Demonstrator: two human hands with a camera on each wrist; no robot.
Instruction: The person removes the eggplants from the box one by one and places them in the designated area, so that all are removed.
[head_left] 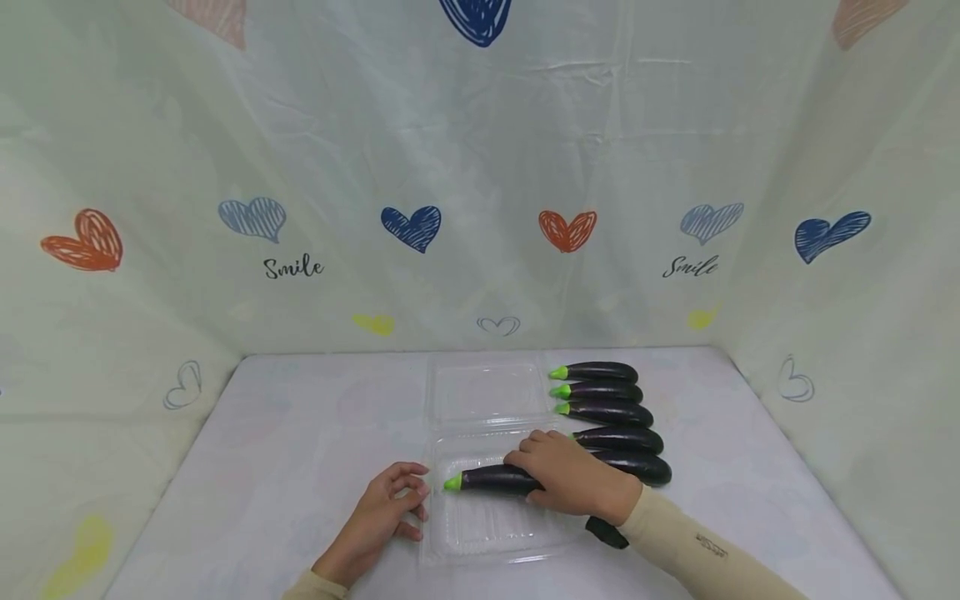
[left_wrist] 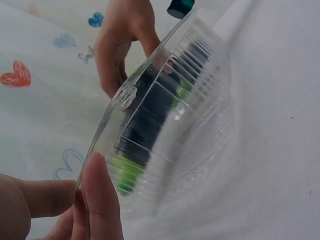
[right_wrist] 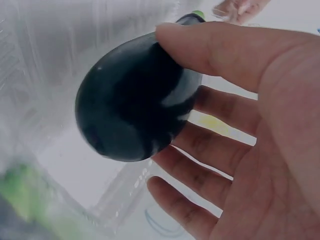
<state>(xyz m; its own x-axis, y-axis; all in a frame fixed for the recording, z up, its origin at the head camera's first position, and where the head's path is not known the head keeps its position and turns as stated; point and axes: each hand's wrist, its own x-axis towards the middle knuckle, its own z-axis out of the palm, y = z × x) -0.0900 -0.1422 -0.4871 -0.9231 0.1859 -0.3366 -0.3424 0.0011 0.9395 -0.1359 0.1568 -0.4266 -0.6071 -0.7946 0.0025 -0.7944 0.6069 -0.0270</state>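
Note:
A clear plastic clamshell container (head_left: 487,533) lies spread on the table, lid half towards the back. My left hand (head_left: 384,510) is at its left side; in the left wrist view, the thumb and fingers pinch the container's rim (left_wrist: 103,122). With my right hand (head_left: 573,477) I grip a dark purple eggplant (head_left: 495,479) over the front half, green stem end pointing left. The right wrist view has the eggplant's rounded end (right_wrist: 130,105) towards the camera, thumb on one side and fingers on the other. Whether it touches the container floor I cannot tell.
Several more eggplants (head_left: 603,412) lie in a column right of the container, green stems to the left; my right hand and forearm partly cover the nearest ones. The container's lid half (head_left: 487,392) lies flat behind. A heart-printed curtain (head_left: 480,167) surrounds the white table (head_left: 300,433).

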